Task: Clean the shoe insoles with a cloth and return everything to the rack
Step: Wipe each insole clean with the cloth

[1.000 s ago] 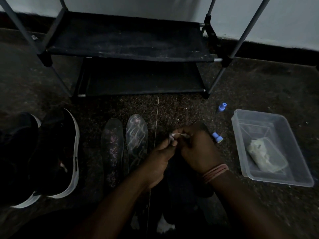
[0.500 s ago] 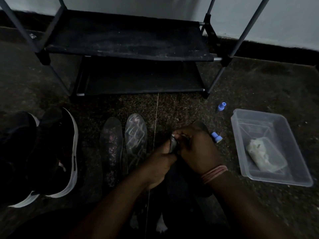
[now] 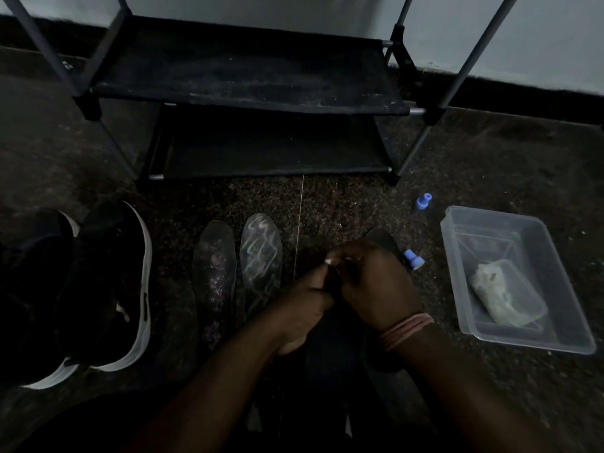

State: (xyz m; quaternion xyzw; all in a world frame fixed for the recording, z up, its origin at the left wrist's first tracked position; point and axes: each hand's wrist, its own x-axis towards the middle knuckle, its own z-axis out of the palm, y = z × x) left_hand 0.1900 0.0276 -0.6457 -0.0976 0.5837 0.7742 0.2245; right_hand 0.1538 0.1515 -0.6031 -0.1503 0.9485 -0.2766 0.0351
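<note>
Two worn insoles, one [image 3: 214,276] beside the other [image 3: 261,256], lie side by side on the dark floor in front of the black shoe rack [image 3: 248,76]. My left hand [image 3: 304,308] and my right hand [image 3: 376,282] are pressed together just right of them, both pinching a small pale object [image 3: 327,261] between the fingertips; it is too dark to tell what it is. A dark shoe or insole tip [image 3: 384,238] shows behind my right hand. A crumpled pale cloth [image 3: 500,295] lies in a clear plastic tub [image 3: 490,214] at the right.
A pair of black shoes with white soles, one [image 3: 111,289] next to the other [image 3: 29,289], stands at the left. Two small blue caps lie on the floor, one [image 3: 424,201] near the rack's right leg and the other [image 3: 412,259] by my right hand. Both rack shelves are bare.
My hands have stayed together in one spot, working the small pale object between the fingers; less of it shows now. Nothing else has moved.
</note>
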